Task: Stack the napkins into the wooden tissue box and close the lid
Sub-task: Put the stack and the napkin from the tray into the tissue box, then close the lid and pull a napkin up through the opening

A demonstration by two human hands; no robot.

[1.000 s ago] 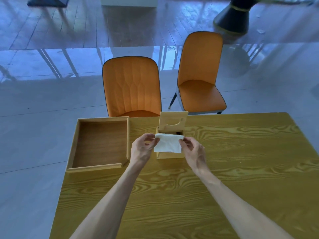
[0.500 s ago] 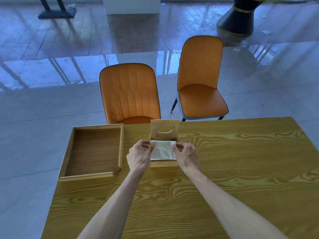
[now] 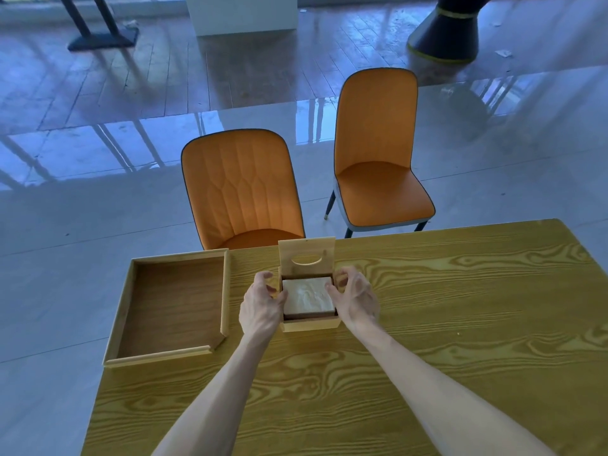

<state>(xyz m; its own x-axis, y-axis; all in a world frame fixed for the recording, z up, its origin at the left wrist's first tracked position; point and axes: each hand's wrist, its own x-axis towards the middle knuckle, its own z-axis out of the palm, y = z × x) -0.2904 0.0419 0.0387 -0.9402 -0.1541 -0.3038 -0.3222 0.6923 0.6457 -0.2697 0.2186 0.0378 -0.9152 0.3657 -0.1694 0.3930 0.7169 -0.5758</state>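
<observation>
A wooden tissue box (image 3: pixel 311 322) is set on a yellow table (image 3: pixel 427 324) of strongly figured wood grain, near the far edge. Its lid (image 3: pixel 307 256) is stood upright at the back, with an oval slot cut through it. White napkins (image 3: pixel 307 297) are seen lying flat inside the box, just below the rim.

The left hand (image 3: pixel 261 306) is placed against the left side of the box, and the right hand (image 3: pixel 355 299) against the right side. On both hands the fingers are curled and spread apart at the box edges; nothing is gripped. Whether the fingertips touch the napkins cannot be told.

An open wooden tray (image 3: pixel 171 304) is located just to the left of the box, at the table's left edge, apart from the box.

Beyond the far edge, two orange chairs are noted: the near chair (image 3: pixel 241 189) is drawn up to the table with its quilted back facing the camera, and the far chair (image 3: pixel 378 149) is stood to its right, seat facing the table. The floor (image 3: pixel 82 209) is of glossy pale tile, with reflections shown; darker plank flooring is seen further back. A dark flared pedestal base (image 3: pixel 444 34) and a white block (image 3: pixel 243 13) are observed at the top.
</observation>
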